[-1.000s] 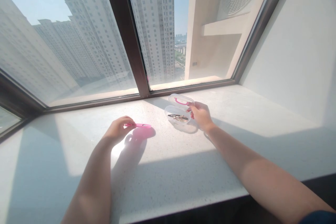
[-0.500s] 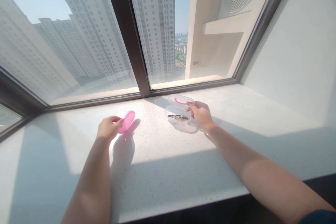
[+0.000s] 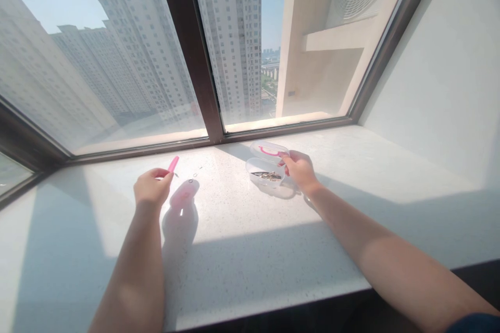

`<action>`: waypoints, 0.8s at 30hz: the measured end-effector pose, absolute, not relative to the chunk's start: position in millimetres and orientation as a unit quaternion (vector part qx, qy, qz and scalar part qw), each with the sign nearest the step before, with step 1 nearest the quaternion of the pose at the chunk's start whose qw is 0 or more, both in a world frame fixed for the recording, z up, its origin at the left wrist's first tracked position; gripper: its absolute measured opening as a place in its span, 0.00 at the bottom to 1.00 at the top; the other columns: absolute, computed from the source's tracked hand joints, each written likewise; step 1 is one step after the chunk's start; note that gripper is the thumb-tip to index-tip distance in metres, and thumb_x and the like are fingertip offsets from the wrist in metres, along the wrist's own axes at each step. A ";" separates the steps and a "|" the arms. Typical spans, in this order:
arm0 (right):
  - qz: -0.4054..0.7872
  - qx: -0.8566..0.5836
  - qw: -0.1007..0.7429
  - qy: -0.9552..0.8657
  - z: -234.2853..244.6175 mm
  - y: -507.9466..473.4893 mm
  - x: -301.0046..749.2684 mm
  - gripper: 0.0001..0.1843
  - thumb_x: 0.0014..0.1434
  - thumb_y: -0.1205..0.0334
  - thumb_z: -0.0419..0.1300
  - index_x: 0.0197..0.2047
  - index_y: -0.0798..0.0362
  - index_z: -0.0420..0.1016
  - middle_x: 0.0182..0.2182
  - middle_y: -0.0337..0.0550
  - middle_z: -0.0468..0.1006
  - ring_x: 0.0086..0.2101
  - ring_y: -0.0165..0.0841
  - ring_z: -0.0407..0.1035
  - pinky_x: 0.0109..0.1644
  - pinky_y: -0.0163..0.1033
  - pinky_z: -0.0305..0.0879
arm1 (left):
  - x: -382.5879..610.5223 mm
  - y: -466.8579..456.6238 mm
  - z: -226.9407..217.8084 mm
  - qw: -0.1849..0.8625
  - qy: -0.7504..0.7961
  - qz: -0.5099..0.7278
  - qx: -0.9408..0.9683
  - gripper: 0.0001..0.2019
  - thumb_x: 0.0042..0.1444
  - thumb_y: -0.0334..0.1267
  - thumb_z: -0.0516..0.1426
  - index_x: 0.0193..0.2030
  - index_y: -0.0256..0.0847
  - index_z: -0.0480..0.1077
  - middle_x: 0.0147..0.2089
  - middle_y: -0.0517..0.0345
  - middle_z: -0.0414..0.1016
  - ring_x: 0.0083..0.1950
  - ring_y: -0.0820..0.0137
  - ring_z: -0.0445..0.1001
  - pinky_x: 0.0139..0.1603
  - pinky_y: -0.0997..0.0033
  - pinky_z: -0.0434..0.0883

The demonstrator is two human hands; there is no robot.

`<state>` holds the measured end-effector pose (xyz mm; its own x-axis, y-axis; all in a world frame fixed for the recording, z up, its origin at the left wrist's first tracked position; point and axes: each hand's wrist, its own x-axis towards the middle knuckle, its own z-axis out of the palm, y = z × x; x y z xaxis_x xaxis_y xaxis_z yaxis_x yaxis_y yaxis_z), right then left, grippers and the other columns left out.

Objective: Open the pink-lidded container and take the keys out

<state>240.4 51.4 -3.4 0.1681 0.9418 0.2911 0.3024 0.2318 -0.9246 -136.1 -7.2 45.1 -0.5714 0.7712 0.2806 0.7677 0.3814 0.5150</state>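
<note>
My left hand (image 3: 150, 188) pinches a flat pink plastic piece (image 3: 173, 164), held on edge above the white stone windowsill (image 3: 242, 250). Its pink-tinted shadow falls on the sill just right of the hand. A few tiny metal bits (image 3: 194, 175) lie on the sill beside it. My right hand (image 3: 299, 169) grips the right side of a small clear plastic case (image 3: 265, 170) standing open on the sill. Its raised lid (image 3: 269, 150) has a pink mark, and thin metal pieces lie in its base.
A large window with a dark frame (image 3: 195, 62) runs along the back of the sill, with tower blocks outside. A white wall (image 3: 441, 78) closes the right side. The sill's front edge (image 3: 273, 307) drops off near me.
My left hand has carried the pink piece leftward and back, turning it from flat to edge-on. A few small bits now lie on the sill. My right hand has stayed on the clear case.
</note>
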 end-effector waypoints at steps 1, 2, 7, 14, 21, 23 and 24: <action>0.297 -0.543 0.537 -0.573 -2.9 50.5 240.0 0.24 0.56 0.42 0.57 0.23 0.54 0.73 0.18 0.40 0.74 0.17 0.28 0.62 0.25 0.34 0.60 | -136.9 -6.5 44.3 -0.001 0.832 0.287 0.475 0.12 0.46 0.45 0.56 0.33 0.42 0.77 0.35 0.51 0.80 0.36 0.57 0.76 0.36 0.64 0.70; 0.296 -0.543 0.537 -0.574 -2.4 49.6 239.7 0.24 0.57 0.42 0.57 0.23 0.54 0.73 0.18 0.39 0.74 0.17 0.28 0.62 0.25 0.34 0.60 | -137.9 -5.7 42.7 0.003 0.831 0.265 0.489 0.11 0.46 0.44 0.56 0.31 0.42 0.77 0.35 0.50 0.80 0.38 0.57 0.76 0.37 0.63 0.70; 0.301 -0.532 0.535 -0.583 -1.6 46.2 237.9 0.23 0.58 0.43 0.56 0.25 0.54 0.73 0.16 0.38 0.72 0.17 0.27 0.62 0.25 0.34 0.60 | -145.9 -4.7 30.9 0.033 0.838 0.193 0.509 0.08 0.40 0.36 0.55 0.25 0.43 0.76 0.30 0.47 0.79 0.31 0.55 0.75 0.28 0.61 0.67; 0.315 -0.526 0.531 -0.585 -2.6 46.4 237.0 0.22 0.58 0.44 0.56 0.25 0.54 0.73 0.16 0.38 0.71 0.16 0.27 0.60 0.24 0.34 0.59 | -163.2 -4.9 18.8 0.063 0.847 0.167 0.501 0.04 0.35 0.35 0.56 0.18 0.43 0.73 0.19 0.50 0.75 0.20 0.60 0.72 0.24 0.63 0.65; 0.349 -0.500 0.540 -0.581 -2.7 45.7 233.5 0.23 0.57 0.42 0.57 0.26 0.55 0.74 0.15 0.37 0.70 0.16 0.26 0.60 0.21 0.32 0.58 | -145.5 -2.7 23.9 0.051 0.838 0.205 0.503 0.12 0.47 0.47 0.56 0.28 0.40 0.73 0.30 0.45 0.78 0.35 0.54 0.76 0.33 0.60 0.68; 0.359 -0.485 0.539 -0.588 -1.2 43.7 230.9 0.23 0.57 0.43 0.57 0.26 0.55 0.74 0.13 0.37 0.69 0.15 0.26 0.60 0.21 0.32 0.57 | -124.0 -3.5 28.2 0.065 0.789 0.275 0.546 0.17 0.51 0.52 0.55 0.33 0.40 0.74 0.39 0.45 0.79 0.42 0.54 0.76 0.39 0.60 0.70; 0.363 -0.478 0.537 -0.593 0.0 42.1 229.4 0.23 0.57 0.43 0.57 0.26 0.55 0.74 0.13 0.36 0.68 0.15 0.27 0.60 0.21 0.32 0.57 | -111.0 -4.3 29.7 0.118 0.759 0.303 0.564 0.20 0.52 0.55 0.55 0.36 0.39 0.73 0.42 0.45 0.78 0.43 0.56 0.76 0.39 0.61 0.70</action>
